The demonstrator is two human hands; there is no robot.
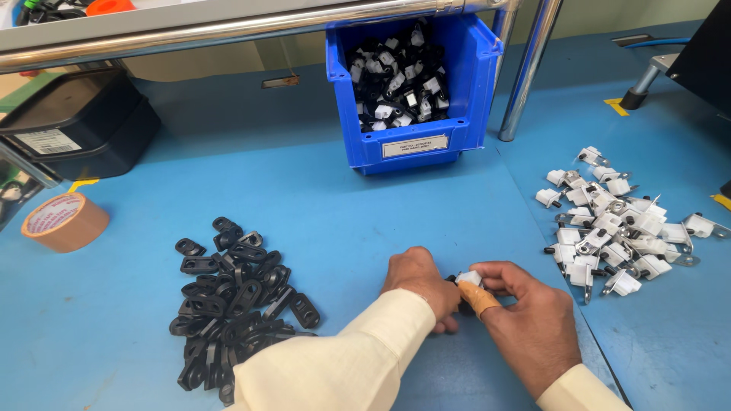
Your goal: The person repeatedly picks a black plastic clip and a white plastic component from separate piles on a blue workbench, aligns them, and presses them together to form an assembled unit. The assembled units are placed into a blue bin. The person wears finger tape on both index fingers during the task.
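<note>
My left hand (417, 283) and my right hand (529, 323) meet low over the blue table, both pinching a small white plastic piece with a black part (466, 279) between their fingertips. A tan bandage wraps my right forefinger. To the left of my left hand lies a heap of black plastic brackets (232, 293). A pile of white clips with metal tabs (617, 228) lies to the right of my right hand. Both cream sleeves reach in from the bottom edge.
A blue bin (464, 114) of joined black-and-white parts stands at the back centre, behind a metal rail and post (525, 72). A roll of brown tape (62, 221) and a black box (76, 125) sit at the left. A black stand is at the far right.
</note>
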